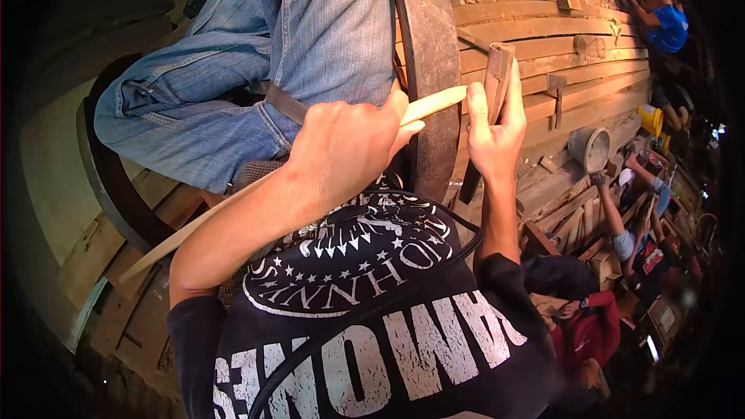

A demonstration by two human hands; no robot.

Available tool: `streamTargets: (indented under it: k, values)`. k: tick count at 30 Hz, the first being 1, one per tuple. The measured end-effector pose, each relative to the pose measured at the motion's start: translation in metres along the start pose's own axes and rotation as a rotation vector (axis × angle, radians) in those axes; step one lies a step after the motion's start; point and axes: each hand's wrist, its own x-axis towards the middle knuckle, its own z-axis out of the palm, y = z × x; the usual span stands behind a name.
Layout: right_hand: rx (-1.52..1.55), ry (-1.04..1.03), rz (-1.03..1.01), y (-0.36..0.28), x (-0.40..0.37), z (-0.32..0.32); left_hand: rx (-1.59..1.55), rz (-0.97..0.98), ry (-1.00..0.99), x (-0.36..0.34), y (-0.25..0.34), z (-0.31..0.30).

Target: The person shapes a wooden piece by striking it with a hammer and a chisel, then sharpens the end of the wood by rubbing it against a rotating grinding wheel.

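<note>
My left hand is closed around a long pale wooden stick. Its shaped end points right, while a long pale length shows behind my left forearm. In my right hand is a brown block-like wooden piece, held between thumb and fingers. The right thumb is at the tip of the stick, and whether they touch is hard to tell. A dark flat part shows below the right hand; whether it joins the brown piece is unclear.
A curved dark band stands beside my jeans-covered legs. Beyond lie wooden planks, a hammer-like tool and a round metal container. Other people sit at the right, one in blue, another in red.
</note>
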Motion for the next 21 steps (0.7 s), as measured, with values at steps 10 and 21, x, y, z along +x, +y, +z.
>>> streamTargets:
  k: [10,21]
  values:
    - [0.152,-0.142,0.214,-0.016,0.006,-0.015,0.102,-0.036,0.011,-0.005,0.008,0.004]
    - [0.520,-0.121,0.284,-0.057,0.026,-0.006,-0.102,-0.102,0.226,-0.022,0.001,-0.046]
